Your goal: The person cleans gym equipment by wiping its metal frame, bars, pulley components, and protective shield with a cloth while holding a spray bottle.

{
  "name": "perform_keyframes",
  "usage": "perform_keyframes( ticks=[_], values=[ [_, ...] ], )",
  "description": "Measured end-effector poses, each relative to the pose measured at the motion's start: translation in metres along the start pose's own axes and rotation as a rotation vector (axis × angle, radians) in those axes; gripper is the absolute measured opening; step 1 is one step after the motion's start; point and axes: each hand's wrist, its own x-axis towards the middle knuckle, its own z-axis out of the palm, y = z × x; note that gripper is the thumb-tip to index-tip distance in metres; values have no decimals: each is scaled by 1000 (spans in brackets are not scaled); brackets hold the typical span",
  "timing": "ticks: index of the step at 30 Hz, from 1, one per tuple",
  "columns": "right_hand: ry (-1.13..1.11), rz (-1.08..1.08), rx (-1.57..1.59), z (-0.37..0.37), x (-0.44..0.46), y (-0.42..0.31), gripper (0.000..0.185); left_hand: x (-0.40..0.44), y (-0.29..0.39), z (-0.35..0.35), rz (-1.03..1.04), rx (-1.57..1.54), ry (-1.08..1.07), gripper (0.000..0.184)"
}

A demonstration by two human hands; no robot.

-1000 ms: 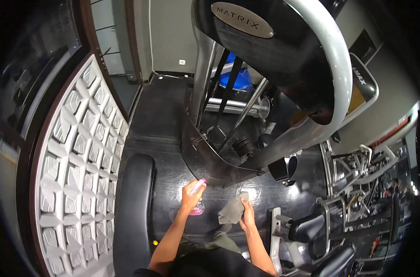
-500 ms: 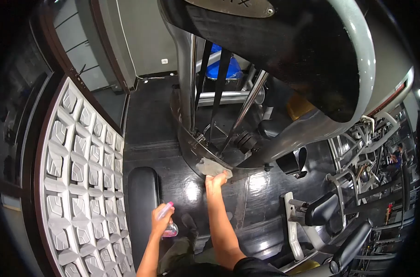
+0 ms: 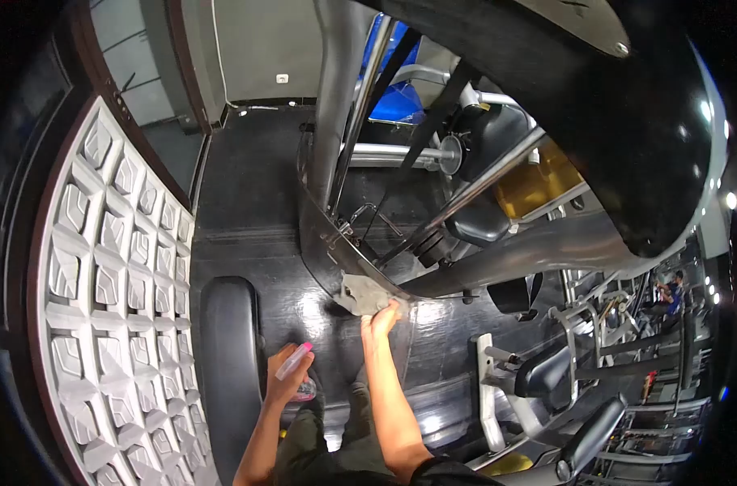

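Observation:
My left hand (image 3: 281,377) is wrapped round a spray bottle with a pink-tipped white head (image 3: 292,364) and a clear lower part that shows below the fingers. My right arm reaches forward, and my right hand (image 3: 380,323) grips a grey cloth (image 3: 359,295). The cloth lies against the low curved dark base panel (image 3: 326,249) of a gym machine, close to the floor. Part of the cloth hangs loose to the left of the fingers.
A black padded bench (image 3: 229,348) stands left of my legs, beside a white patterned wall panel (image 3: 109,267). The machine's dark upper cover (image 3: 611,105) overhangs at upper right. More padded equipment (image 3: 544,371) stands at right, with a person (image 3: 670,293) far off.
My view has shifted, so the machine shows more to the right and its frame looks more tilted. The cloth stays at the base, spread somewhat differently. Both hands keep their hold.

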Motion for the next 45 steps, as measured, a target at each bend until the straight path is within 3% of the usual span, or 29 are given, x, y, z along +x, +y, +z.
perform_keyframes(
  ticks=[1,2,9,10,12,17,19,20,22,23,25,26,28,29,31,33,37,39,40,42,45],
  values=[
    [-38,188,37,-14,28,6,32,1,-5,1,-8,-21,8,21],
    [64,266,-58,-28,63,14,36,1,-11,-1,-9,3,-5,21],
    [-308,141,-37,6,-34,-26,40,-3,-31,-10,-44,12,63,26],
    [-299,148,-59,13,-49,-30,40,-4,-42,-11,-41,26,86,27],
    [-71,92,-91,29,-63,-27,38,-4,-60,-9,-52,35,115,28],
    [-17,327,-239,-27,59,29,36,-9,-95,0,-167,1,194,25],
    [40,335,-572,-51,98,43,36,-11,-106,7,-197,-50,252,24],
    [54,344,-588,-68,105,44,36,-13,-118,11,-208,-72,266,23],
    [-540,129,-591,-94,105,36,36,-18,-133,21,-242,-69,292,23],
    [-537,138,-603,-77,81,24,36,-15,-139,26,-243,-61,316,22],
    [-157,342,-136,-18,7,-8,33,-13,-140,36,-284,-51,311,23],
    [-146,347,-146,-28,15,-11,33,-15,-142,40,-314,-37,296,24],
    [-426,560,118,-56,38,-13,31,-15,-159,49,-304,-51,290,25],
    [-423,565,111,-82,74,-2,31,-14,-166,53,-279,-65,281,26],
    [-535,783,107,-132,159,32,30,-10,-173,61,-271,-66,291,26],
    [77,570,-171,-107,156,63,29,-2,-175,68,-263,-69,302,25],
    [86,603,-394,-133,188,86,30,15,-175,73,-190,-51,332,27],
    [-183,429,-527,-125,148,67,31,22,-179,73,-192,-35,331,27],
    [-186,428,-529,-109,121,52,31,26,-180,73,-191,-38,331,27],
    [-221,543,-213,-80,74,22,31,29,-182,73,-179,-48,367,27],
    [-362,661,10,-111,125,47,30,28,-187,72,-166,-77,364,28]
  ],
)
